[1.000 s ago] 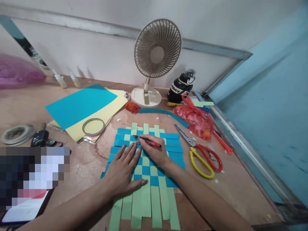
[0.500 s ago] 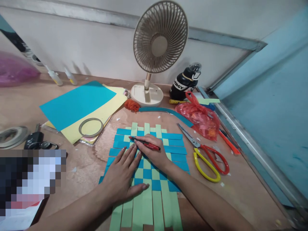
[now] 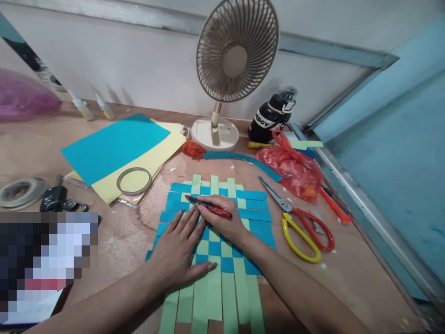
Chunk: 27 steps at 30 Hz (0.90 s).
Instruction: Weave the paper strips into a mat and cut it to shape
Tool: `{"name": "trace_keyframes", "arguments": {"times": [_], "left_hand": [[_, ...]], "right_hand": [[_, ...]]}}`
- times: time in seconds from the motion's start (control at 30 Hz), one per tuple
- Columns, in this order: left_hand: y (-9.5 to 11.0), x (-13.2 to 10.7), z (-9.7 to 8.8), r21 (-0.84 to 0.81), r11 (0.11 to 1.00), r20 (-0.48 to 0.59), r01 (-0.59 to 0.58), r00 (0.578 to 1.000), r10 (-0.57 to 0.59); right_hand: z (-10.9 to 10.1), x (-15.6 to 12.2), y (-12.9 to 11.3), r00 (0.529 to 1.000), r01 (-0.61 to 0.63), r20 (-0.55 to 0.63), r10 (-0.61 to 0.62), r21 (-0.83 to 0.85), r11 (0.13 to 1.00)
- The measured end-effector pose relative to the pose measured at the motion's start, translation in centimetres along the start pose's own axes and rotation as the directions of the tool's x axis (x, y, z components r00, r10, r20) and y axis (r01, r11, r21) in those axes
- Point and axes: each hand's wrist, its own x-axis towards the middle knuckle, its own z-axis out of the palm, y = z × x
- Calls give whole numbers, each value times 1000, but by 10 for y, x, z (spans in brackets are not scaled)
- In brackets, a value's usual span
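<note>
Blue and pale green paper strips cross over and under each other in a woven paper mat on the table before me. My left hand lies spread on the mat's left half, palm down, with the thumb stretched to the right. My right hand rests on the upper middle of the mat, fingers closed around a red pen. The pen is held low and slanted, its dark tip toward the upper left over the weave. Fingertips of both hands nearly meet. Part of the weave is hidden under the hands.
Right of the mat lie scissors with red and yellow handles, near a red plastic bag. Behind stand a fan and a black bottle. At left are blue paper, a tape roll and a car key.
The whole view has shifted slightly, with things appearing a little further right and up. Both hands and the pen keep nearly the same place on the mat.
</note>
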Motion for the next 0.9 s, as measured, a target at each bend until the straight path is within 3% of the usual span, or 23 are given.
{"name": "trace_keyframes", "arguments": {"times": [0.2, 0.9], "left_hand": [[0, 1, -1, 8, 1000, -7, -1, 1000, 1], [1, 4, -6, -42, 999, 15, 19, 1000, -18]], "right_hand": [[2, -1, 1, 998, 21, -65, -21, 4, 1000], [-1, 2, 10, 977, -103, -183, 106, 25, 994]]}}
